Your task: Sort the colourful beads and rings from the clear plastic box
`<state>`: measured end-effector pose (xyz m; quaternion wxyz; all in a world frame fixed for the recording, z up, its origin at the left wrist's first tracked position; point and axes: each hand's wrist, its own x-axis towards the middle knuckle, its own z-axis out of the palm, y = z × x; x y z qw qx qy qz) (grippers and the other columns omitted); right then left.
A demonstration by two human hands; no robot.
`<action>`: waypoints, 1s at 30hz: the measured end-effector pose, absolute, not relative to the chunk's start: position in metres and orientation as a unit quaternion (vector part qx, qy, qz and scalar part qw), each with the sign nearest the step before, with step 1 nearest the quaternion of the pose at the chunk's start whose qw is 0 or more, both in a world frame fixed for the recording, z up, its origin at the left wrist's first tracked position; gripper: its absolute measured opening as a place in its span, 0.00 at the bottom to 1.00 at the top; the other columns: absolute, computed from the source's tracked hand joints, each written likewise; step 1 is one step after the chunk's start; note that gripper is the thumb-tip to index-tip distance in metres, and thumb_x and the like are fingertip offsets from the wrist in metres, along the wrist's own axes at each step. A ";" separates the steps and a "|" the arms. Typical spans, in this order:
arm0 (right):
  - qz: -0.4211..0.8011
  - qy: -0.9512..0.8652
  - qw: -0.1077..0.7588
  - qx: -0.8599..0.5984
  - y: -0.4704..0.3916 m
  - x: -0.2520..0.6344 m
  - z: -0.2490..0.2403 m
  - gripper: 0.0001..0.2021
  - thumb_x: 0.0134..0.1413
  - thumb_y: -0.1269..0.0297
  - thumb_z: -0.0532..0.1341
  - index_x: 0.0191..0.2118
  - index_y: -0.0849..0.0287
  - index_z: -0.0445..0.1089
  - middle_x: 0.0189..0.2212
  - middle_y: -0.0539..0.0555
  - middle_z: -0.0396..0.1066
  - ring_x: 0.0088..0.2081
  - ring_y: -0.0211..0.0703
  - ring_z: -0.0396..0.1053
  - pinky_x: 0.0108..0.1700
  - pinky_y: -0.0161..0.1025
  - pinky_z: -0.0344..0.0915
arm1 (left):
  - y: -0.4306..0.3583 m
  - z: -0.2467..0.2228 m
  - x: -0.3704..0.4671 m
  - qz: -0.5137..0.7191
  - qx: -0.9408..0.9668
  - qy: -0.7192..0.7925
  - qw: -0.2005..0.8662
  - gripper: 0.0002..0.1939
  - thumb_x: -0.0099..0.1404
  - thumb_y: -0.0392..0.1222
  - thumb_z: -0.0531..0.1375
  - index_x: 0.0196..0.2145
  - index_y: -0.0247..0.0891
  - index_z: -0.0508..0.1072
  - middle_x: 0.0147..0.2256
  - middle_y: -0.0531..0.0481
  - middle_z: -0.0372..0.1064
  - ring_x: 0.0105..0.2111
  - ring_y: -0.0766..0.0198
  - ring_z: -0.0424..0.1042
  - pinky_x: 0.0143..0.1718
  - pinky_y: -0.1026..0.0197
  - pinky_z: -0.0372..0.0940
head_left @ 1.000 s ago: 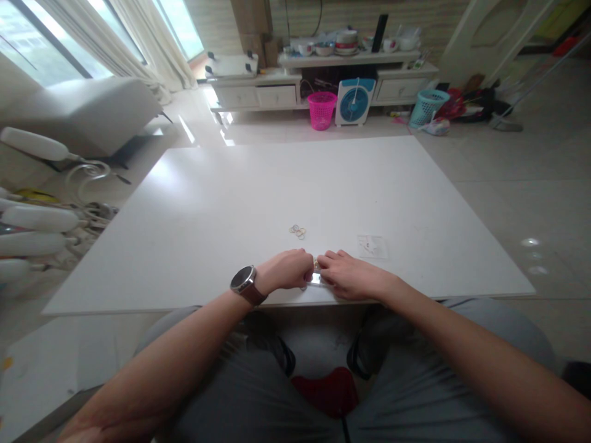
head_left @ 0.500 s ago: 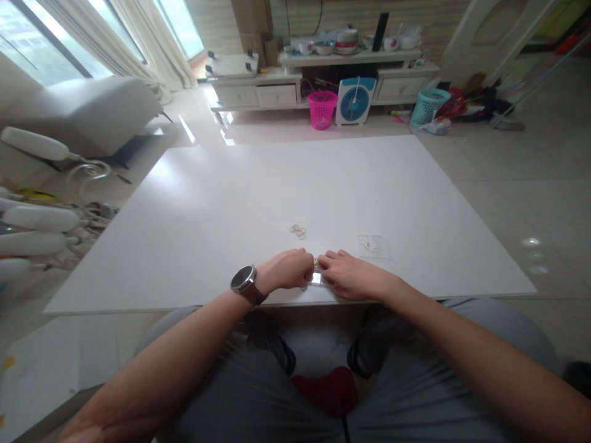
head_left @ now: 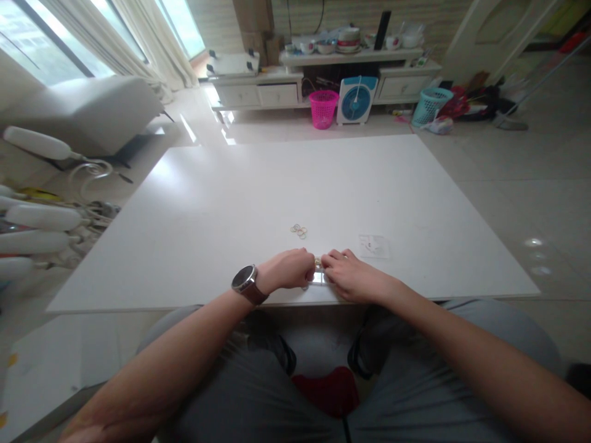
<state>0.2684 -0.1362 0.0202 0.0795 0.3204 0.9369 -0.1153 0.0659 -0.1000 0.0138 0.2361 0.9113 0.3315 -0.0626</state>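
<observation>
The left hand [head_left: 298,269] is positioned close beside the right hand [head_left: 347,275], with a narrow gap between them. The left fingers are curled inward; the right fingers are bent, knuckles upward. Both forearms extend diagonally inward from the lower corners of the view, converging at the hands. The left wrist is slightly raised. Fingertip contact is apparently concealed by the knuckles.
</observation>
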 end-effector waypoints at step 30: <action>-0.142 0.866 -0.099 0.469 -0.110 0.282 0.013 0.03 0.55 0.70 0.63 0.31 0.60 0.73 0.37 0.55 0.70 0.42 0.46 0.64 0.43 0.41 0.58 | -0.090 0.028 0.057 -0.041 0.883 0.356 0.302 0.14 0.50 0.34 0.65 0.37 0.43 0.75 0.26 0.57 0.76 0.27 0.66 0.72 0.29 0.65 0.59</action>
